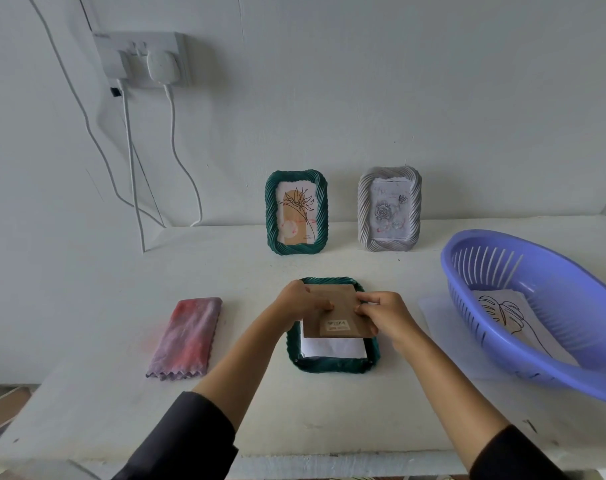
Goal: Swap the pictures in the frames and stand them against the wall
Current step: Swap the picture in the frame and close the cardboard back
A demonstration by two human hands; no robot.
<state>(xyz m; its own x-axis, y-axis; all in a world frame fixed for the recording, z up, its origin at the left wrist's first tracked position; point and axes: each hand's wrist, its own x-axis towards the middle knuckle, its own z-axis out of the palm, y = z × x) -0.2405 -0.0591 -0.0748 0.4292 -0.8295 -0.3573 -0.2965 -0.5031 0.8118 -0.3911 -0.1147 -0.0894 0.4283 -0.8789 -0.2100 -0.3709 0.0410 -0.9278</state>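
A green frame point(332, 364) lies face down on the white table in front of me. A brown backing board point(339, 318) with a barcode label sits over its upper part, and white paper point(332, 347) shows below it. My left hand point(299, 303) grips the board's left edge and my right hand point(384, 315) grips its right edge. A second green frame point(296, 212) with a flower drawing and a white frame point(389, 209) with a rose picture stand upright against the wall.
A purple slotted basket point(523, 306) at the right holds a sheet with a leaf line drawing point(502, 311). A folded pink-purple cloth point(187, 337) lies at the left. A wall socket point(145, 58) with white cables hangs at the upper left.
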